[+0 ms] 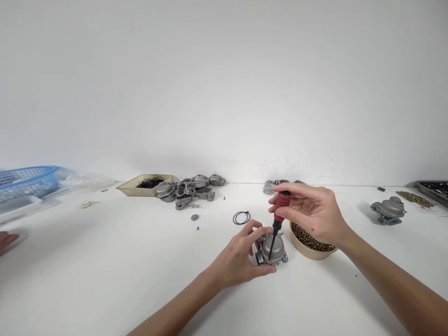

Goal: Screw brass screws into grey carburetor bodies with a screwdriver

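Observation:
My left hand (241, 256) grips a small grey metal housing (274, 249) that rests on the white table (105, 280). My right hand (311, 210) holds a red-handled screwdriver (280, 207) upright, its dark shaft pointing down with the tip at the front edge of the housing. A shallow beige bowl of brass screws (310, 242) sits just right of the housing, partly behind my right wrist.
A black O-ring (241, 217) lies behind my left hand. Several grey housings (189, 189) are piled at the back next to a beige tray of black rings (147, 184). One housing (388, 210) stands at the right. A blue basket (28, 182) is far left; another person's fingers (6, 240) show at the left edge.

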A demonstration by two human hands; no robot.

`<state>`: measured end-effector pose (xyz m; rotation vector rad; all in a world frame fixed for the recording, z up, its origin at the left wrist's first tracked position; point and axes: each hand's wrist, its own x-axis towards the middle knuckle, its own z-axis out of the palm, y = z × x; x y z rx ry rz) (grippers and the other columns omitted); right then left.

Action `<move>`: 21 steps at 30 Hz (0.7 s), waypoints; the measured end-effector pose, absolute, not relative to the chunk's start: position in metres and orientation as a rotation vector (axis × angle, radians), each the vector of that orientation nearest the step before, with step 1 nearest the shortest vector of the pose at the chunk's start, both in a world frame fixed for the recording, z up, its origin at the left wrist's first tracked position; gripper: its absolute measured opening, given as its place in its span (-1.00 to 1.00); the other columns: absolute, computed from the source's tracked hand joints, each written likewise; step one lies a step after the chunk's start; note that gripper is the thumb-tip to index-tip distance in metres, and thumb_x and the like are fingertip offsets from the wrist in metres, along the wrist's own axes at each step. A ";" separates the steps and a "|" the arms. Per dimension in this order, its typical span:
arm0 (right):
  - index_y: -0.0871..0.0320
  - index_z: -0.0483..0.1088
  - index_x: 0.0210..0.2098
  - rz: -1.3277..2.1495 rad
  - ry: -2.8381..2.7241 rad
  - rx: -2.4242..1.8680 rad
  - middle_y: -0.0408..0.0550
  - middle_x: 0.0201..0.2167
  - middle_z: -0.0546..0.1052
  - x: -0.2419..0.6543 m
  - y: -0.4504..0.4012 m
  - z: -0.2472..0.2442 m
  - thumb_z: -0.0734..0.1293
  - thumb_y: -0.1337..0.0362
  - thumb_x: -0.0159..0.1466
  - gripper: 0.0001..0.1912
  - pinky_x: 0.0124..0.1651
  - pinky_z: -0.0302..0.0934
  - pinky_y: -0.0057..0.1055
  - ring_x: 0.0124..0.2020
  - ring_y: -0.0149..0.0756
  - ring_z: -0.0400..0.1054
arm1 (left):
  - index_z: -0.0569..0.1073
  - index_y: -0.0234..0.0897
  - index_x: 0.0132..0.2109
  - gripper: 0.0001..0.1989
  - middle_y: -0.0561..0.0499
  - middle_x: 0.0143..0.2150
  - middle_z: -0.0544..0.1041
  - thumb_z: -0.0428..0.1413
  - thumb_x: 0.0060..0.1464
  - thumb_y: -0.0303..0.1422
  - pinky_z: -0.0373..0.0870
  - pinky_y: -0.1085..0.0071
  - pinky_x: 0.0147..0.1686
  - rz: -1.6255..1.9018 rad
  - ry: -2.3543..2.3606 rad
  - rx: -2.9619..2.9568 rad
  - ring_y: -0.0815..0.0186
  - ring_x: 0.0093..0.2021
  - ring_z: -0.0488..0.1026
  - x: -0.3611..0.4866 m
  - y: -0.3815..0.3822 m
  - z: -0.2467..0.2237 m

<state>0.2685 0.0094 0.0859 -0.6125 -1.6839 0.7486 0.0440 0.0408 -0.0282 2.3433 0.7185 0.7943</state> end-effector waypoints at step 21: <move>-0.07 0.56 0.21 0.662 -1.902 -0.439 -0.14 -0.10 0.74 0.275 0.004 0.088 0.48 0.51 0.35 -0.48 -0.01 0.63 -0.38 -0.06 -0.29 0.67 | 0.24 0.02 0.29 -0.24 -0.07 0.16 0.42 0.41 0.03 -0.24 0.61 0.30 -0.33 1.027 0.846 2.569 0.17 -0.15 0.58 0.056 0.032 -0.033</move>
